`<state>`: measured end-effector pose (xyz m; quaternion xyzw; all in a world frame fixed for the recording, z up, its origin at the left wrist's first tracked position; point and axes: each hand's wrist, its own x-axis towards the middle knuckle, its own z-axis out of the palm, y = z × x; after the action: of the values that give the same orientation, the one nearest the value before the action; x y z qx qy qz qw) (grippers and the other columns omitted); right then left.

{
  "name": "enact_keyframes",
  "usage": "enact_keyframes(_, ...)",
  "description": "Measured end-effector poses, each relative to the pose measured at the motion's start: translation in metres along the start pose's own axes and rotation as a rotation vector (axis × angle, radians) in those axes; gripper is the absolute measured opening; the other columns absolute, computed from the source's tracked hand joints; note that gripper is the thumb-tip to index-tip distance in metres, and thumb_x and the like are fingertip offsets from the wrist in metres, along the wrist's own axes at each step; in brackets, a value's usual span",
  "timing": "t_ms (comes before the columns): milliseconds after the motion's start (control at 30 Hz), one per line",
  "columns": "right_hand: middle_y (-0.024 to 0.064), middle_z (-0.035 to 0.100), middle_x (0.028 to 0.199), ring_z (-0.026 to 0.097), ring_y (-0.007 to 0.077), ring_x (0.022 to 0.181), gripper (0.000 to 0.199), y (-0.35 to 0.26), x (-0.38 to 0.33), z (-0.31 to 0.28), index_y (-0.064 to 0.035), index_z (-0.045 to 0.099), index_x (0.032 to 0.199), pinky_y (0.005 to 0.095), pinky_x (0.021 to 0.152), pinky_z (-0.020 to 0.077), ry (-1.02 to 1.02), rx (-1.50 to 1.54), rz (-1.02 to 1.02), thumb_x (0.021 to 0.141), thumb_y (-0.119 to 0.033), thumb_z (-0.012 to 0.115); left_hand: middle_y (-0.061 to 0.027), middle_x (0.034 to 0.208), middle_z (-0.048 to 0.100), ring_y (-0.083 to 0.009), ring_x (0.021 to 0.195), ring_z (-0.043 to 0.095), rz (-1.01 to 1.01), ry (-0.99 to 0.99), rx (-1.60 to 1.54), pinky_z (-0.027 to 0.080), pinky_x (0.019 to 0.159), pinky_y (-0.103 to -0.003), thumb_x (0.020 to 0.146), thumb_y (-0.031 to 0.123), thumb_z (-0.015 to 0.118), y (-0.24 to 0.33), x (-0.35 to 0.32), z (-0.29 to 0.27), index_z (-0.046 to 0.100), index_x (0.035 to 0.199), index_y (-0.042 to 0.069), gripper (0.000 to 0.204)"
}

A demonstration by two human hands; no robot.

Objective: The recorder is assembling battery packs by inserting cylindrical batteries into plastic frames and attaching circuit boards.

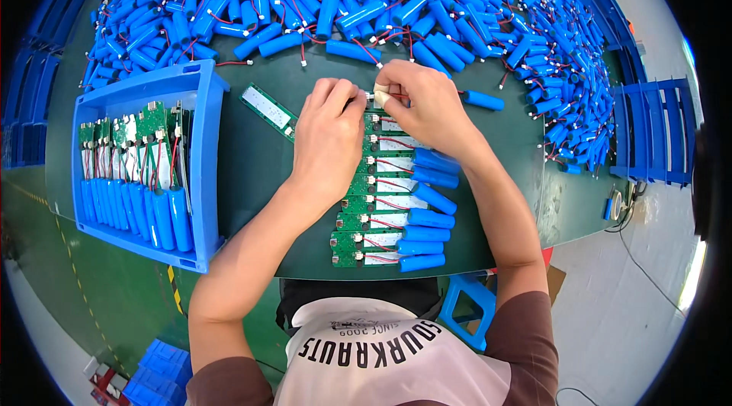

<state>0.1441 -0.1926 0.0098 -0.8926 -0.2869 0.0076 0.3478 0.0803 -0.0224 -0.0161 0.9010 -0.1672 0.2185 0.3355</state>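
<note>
My left hand (pixel 329 135) is closed at the far end of a row of green circuit boards (pixel 357 221), its fingers pinching the edge of the farthest board, mostly hidden. Against it my right hand (pixel 427 105) pinches the small plug at the end of a red wire; pale covers sit on its fingertips. That wire runs toward a blue cylindrical battery (pixel 483 100) lying right of the hand. Down the row, each board carries a plugged-in wire to its own blue battery (pixel 423 263). Beside my left hand a loose board (pixel 267 107) lies slantwise.
A large heap of blue batteries (pixel 328 13) with wires covers the table's far side. At left stands a blue bin (pixel 207 177) of boards with batteries attached. Blue racks (pixel 654 131) stand at right, a blue stool (pixel 465 311) below the table edge, and a tape roll (pixel 613 205) at the right corner.
</note>
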Motion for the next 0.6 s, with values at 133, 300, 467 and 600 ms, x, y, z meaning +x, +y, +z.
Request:
enact_keyframes(133, 0.0112, 0.062, 0.075, 0.060, 0.0271, 0.067, 0.010, -0.004, 0.002, -0.001, -0.0027, 0.063, 0.087, 0.0398, 0.061, 0.0451, -0.003, -0.065, 0.003, 0.079, -0.005, 0.068, -0.0134, 0.098, 0.061, -0.0319, 0.098, 0.060, -0.022, 0.012, -0.031, 0.053, 0.081, -0.041, 0.078, -0.009, 0.068, 0.002, 0.001, -0.002, 0.070, 0.100, -0.007, 0.023)
enact_keyframes(300, 0.0148, 0.065, 0.078, 0.063, 0.0328, 0.071, 0.010, -0.005, 0.001, 0.005, -0.0011, 0.063, 0.087, 0.0432, 0.063, 0.0465, 0.009, -0.097, 0.003, 0.078, -0.005, 0.067, -0.0133, 0.095, 0.061, -0.0317, 0.096, 0.060, -0.019, 0.008, -0.046, 0.052, 0.079, -0.041, 0.078, -0.009, 0.068, 0.001, 0.005, -0.005, 0.070, 0.097, -0.007, 0.019)
enact_keyframes(467, 0.0170, 0.065, 0.077, 0.064, 0.0360, 0.071, 0.009, -0.003, 0.005, 0.013, -0.0003, 0.064, 0.086, 0.0448, 0.063, 0.0473, 0.047, -0.078, -0.025, 0.078, -0.005, 0.066, -0.0136, 0.093, 0.061, -0.0316, 0.095, 0.060, -0.031, -0.001, -0.098, 0.051, 0.079, -0.040, 0.078, -0.009, 0.068, -0.004, 0.007, -0.004, 0.071, 0.094, -0.007, 0.016)
enact_keyframes(600, 0.0167, 0.066, 0.085, 0.063, 0.0365, 0.076, 0.010, -0.011, 0.000, 0.009, -0.0001, 0.065, 0.091, 0.0457, 0.068, 0.0484, 0.059, -0.173, -0.034, 0.082, -0.004, 0.063, -0.0095, 0.093, 0.061, -0.0293, 0.093, 0.059, 0.010, 0.007, -0.076, 0.050, 0.080, -0.041, 0.075, -0.007, 0.071, -0.012, 0.010, -0.003, 0.073, 0.089, -0.004, 0.014)
